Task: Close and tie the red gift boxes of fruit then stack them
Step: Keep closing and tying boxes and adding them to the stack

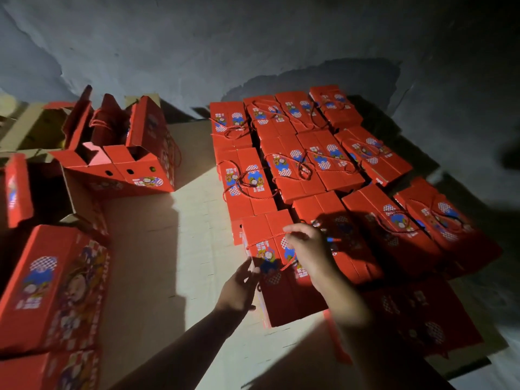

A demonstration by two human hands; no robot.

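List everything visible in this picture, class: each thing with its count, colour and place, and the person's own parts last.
Closed red cardboard gift boxes: about a dozen, red, grouped right.
Red twisted cord: one, on the nearest box.
Open red boxes: two, upper left.
Red boxes lying sideways: two or more, lower left.
Flattened beige cardboard: on the floor.
Grey wall: behind.
Left hand: at the box's edge.
Right hand: pinches the cord.
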